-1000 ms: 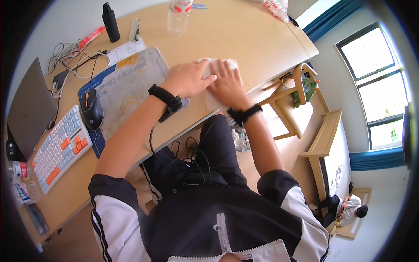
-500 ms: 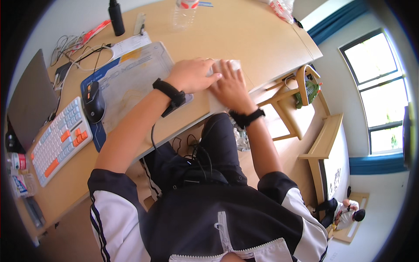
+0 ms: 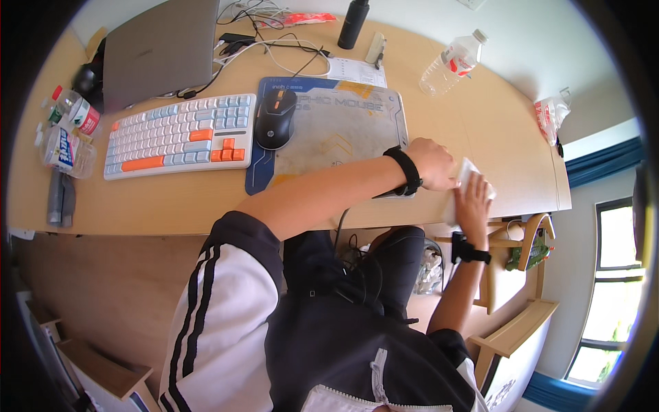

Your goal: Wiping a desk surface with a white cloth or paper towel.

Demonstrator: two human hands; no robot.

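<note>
A white tissue (image 3: 466,169) is at the front right part of the desk, partly covered by my hands. My left hand (image 3: 432,165) is closed, its fingertips pinching the tissue's left edge. My right hand (image 3: 473,204) lies over the tissue near the desk's front edge, holding it under bent fingers. Part of the tissue sticks out past the right fingertips, and another part hangs beside the palm. Each wrist wears a black band. Left of my left hand lies a grey and blue mouse pad (image 3: 329,130), under my left forearm.
A black mouse (image 3: 276,120) sits on the pad, beside a white and orange keyboard (image 3: 182,136). Behind stand a laptop (image 3: 161,55) and a black bottle (image 3: 353,24). Clear plastic bottles (image 3: 453,63) are at the back right and far left. A wooden chair (image 3: 535,240) stands right.
My view has swung toward the right, bringing the keyboard and laptop fully in. The left hand has gone from lying flat by the right hand to a closed grip on the tissue's edge.
</note>
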